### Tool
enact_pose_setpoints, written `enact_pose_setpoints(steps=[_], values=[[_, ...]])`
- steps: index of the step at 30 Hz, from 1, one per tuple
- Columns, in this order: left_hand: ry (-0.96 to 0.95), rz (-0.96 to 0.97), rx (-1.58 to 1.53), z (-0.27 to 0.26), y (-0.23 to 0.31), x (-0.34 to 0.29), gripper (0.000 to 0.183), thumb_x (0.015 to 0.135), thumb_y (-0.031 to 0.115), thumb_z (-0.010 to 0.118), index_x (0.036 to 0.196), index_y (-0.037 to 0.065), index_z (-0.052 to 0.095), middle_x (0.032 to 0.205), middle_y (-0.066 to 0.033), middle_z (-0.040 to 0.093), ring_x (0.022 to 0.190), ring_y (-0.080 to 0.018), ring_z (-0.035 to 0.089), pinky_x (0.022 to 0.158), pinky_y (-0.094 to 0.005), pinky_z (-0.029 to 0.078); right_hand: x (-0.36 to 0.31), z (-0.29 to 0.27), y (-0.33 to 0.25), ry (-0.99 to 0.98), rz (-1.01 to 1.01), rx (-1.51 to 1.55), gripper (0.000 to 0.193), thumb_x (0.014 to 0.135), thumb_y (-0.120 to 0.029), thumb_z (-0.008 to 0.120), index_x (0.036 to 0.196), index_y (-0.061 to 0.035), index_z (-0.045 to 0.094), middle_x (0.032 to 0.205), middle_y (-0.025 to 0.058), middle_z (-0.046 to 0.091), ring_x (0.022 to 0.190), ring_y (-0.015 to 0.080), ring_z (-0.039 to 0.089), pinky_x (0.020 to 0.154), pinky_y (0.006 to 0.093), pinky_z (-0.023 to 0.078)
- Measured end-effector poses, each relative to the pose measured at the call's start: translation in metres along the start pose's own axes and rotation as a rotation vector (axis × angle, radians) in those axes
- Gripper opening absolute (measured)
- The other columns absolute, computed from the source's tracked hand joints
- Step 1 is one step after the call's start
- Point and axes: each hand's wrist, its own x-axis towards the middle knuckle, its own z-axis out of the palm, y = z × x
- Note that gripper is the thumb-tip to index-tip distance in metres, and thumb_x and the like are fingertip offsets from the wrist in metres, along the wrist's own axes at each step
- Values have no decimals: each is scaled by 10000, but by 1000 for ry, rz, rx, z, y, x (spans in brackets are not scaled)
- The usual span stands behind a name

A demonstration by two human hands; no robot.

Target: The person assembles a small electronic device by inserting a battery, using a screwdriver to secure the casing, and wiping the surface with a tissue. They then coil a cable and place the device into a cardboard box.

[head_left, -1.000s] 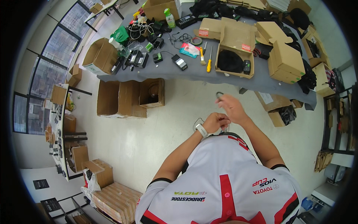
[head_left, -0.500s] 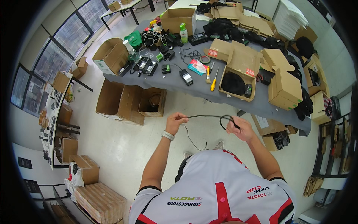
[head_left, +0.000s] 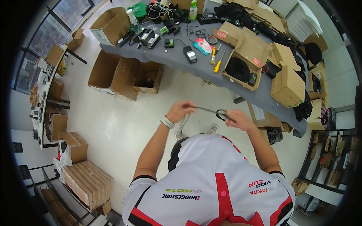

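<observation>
A thin black cable [head_left: 206,109] stretches between my two hands, above the floor in front of the table. My left hand [head_left: 180,111], with a light band on its wrist, pinches the cable at one end of the stretch and is slightly blurred. From it a thin loose length of cable [head_left: 184,124] hangs toward the floor. My right hand [head_left: 240,119] is closed on the cable's other part, where a small coil [head_left: 220,114] shows beside the fingers.
Ahead stands a grey-covered table [head_left: 166,56] with an open cardboard box [head_left: 260,49], a yellow screwdriver [head_left: 217,67], a black handheld device [head_left: 190,55] and tangled cables. Open cartons [head_left: 117,73] sit under its left part. A taped carton [head_left: 88,184] lies at the lower left.
My hands have drawn a little closer together, and the coil by my right hand looks smaller. The table and surroundings have shifted upward in the view.
</observation>
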Motion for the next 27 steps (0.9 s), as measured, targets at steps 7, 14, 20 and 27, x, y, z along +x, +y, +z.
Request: enact_pose_setpoints(steps=[7, 14, 20, 27], values=[[107, -40, 51, 30, -44, 5, 77, 976, 81, 727, 952, 8, 734, 839, -34, 730, 750, -105, 662, 731, -258, 546, 28, 26, 9, 504, 17, 580, 291, 1147, -308, 447, 997, -74, 533, 731, 37, 611, 571, 178, 493, 669, 363, 466], [-131, -42, -8, 74, 13, -12, 109, 1022, 125, 693, 1048, 20, 699, 888, 22, 667, 791, -84, 618, 756, -249, 525, 37, 44, 3, 238, 136, -636, 244, 1030, -234, 629, 1015, -21, 511, 803, 137, 689, 845, 418, 622, 753, 488, 488], [3, 91, -44, -35, -19, 4, 123, 919, 47, 793, 1025, 54, 731, 903, 6, 711, 817, -94, 643, 805, -267, 535, -5, 14, 14, 114, 278, 468, 363, 1147, -375, 444, 964, -81, 554, 590, 6, 528, 611, 139, 545, 717, 417, 489], [229, -18, 82, 9, -90, 7, 55, 907, 54, 795, 928, 10, 768, 801, -31, 737, 728, -104, 656, 706, -272, 543, 29, 43, 16, 593, -169, 911, 407, 1163, -405, 406, 982, -72, 554, 640, -14, 543, 641, 104, 536, 782, 388, 491]])
